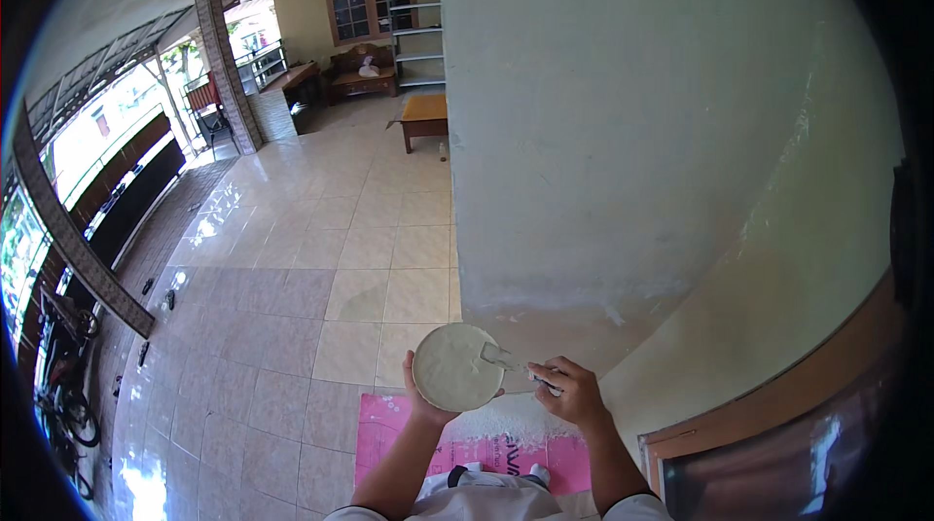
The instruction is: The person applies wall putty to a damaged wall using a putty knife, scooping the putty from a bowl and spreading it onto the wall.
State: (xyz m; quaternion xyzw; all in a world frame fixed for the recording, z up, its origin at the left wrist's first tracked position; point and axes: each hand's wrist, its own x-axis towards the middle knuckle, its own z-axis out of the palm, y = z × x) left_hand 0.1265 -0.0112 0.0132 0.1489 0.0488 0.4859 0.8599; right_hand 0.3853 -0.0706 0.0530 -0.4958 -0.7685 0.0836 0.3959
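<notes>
A pale plastered wall (623, 132) rises ahead above a tiled floor (321, 258), with a pink sheet (389, 433) spread below. The left hand (426, 402) cups a round plate (455, 367) of whitish putty from beneath, chest-high before the wall. The right hand (572, 391) is closed around a putty knife (508, 359), its blade touching the plate's right edge

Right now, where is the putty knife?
In the head view, low centre: the right hand holds the putty knife, its blade on the round putty-covered plate in the left hand, close to the wall, above the pink mat.
</notes>
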